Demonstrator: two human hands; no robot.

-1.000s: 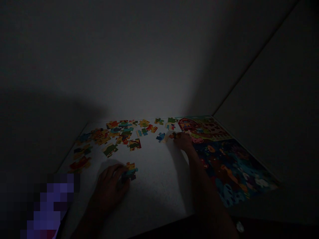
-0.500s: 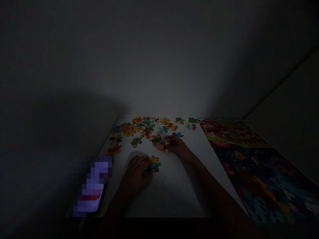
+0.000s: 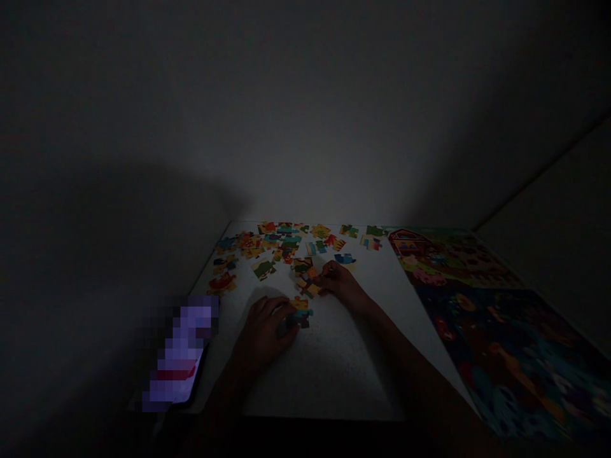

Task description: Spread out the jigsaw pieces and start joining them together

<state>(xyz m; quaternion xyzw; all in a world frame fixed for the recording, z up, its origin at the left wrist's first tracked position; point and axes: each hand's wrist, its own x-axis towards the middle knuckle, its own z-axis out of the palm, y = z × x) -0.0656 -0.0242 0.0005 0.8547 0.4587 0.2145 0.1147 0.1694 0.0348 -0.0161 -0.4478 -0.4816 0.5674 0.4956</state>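
My left hand rests on the white tabletop with its fingers curled round the left side of a yellow and teal puzzle piece. Just beyond it, my right hand pinches a yellow and brown puzzle piece by its right edge. A dark green puzzle piece lies right behind the pinched one. To the left is a green and cream puzzle piece on its own. A blue puzzle piece lies behind my right hand. The room is dim, and fine detail is hard to make out.
Several loose puzzle pieces cluster at the table's far left. A lit phone, blurred out, lies at the left edge. Two picture sheets, a farm scene and a dark sea scene, cover the right side. A pale wall rises behind.
The piece in my right hand has turned and now shows a yellow and brown face by the dark green piece. My left hand stays on its piece. The view has shifted slightly.
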